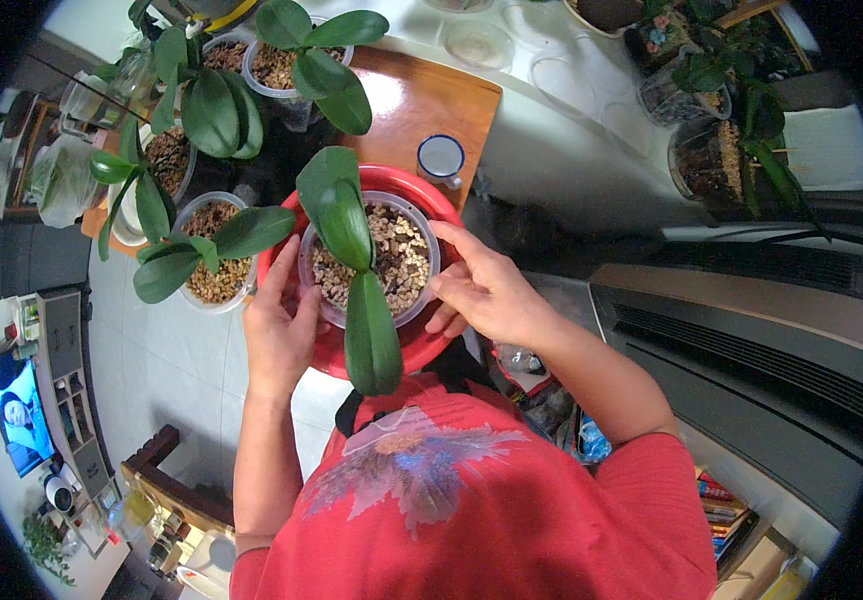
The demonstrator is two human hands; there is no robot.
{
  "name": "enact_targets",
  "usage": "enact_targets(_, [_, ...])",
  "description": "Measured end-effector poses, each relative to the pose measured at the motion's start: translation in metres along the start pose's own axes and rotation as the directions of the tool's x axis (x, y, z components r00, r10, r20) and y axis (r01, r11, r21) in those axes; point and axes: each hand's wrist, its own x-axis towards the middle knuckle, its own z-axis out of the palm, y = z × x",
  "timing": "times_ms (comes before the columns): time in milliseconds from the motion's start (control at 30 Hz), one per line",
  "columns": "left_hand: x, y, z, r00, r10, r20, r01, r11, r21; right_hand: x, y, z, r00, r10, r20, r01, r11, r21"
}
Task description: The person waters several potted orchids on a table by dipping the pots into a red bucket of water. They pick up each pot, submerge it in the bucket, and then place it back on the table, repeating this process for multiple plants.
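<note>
An orchid plant (373,330) with thick green leaves stands in a clear plastic pot (434,259) filled with coarse, light and dark potting chips (401,255). The pot is inside a red plastic basin (420,346). My left hand (280,322) is at the pot's left side, thumb near its wall and fingers along the basin's rim. On the right, my right hand (480,289) has its index finger and thumb against the pot's rim, with the other fingers curled lower down. The undersides of both hands' fingers are partly hidden.
Several potted orchids (214,277) crowd the left and back of a wooden table (431,90). A white enamel mug (440,156) with a blue rim stands behind the basin. More potted plants (709,161) are on a white ledge at the right. A wooden chair (169,480) is at lower left.
</note>
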Motion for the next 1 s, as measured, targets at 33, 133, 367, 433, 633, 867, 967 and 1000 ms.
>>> enact_targets(33, [0.001, -0.001, 0.001, 1.000, 0.019, -0.011, -0.019, 1.000, 0.004, 0.000, -0.001, -0.001, 1.000, 0.001, 0.000, -0.001, 1.000, -0.012])
enact_targets(133, [-0.001, 0.007, 0.001, 1.000, 0.002, -0.015, -0.001, 0.999, 0.049, 0.000, -0.004, -0.001, 1.000, 0.016, 0.000, -0.016, 0.998, -0.065])
enact_targets(367, [0.000, 0.013, 0.003, 0.992, 0.094, -0.085, -0.084, 0.989, 0.122, 0.001, -0.010, -0.001, 1.000, 0.003, -0.015, -0.006, 0.974, -0.227])
enact_targets(433, [0.000, 0.013, 0.003, 0.992, 0.097, -0.085, -0.083, 0.984, 0.159, 0.003, -0.005, -0.002, 0.998, -0.053, -0.030, 0.042, 0.959, -0.281])
enact_targets(633, [0.001, 0.002, 0.003, 0.994, 0.073, -0.080, -0.063, 0.991, 0.122, 0.006, 0.001, -0.003, 0.989, -0.148, -0.016, 0.127, 0.895, -0.428])
enact_targets(867, [0.000, 0.003, 0.004, 0.989, 0.118, -0.091, -0.100, 0.978, 0.183, 0.005, -0.007, 0.000, 0.994, -0.112, 0.014, 0.106, 0.884, -0.455])
enact_targets(967, [0.001, 0.004, 0.004, 0.977, 0.194, -0.091, -0.169, 0.958, 0.233, 0.005, -0.009, 0.000, 0.993, -0.111, 0.030, 0.112, 0.878, -0.466])
enact_targets(1000, [0.001, 0.004, 0.003, 0.979, 0.186, -0.079, -0.160, 0.954, 0.254, 0.004, -0.010, 0.000, 0.994, -0.107, 0.030, 0.108, 0.878, -0.465])
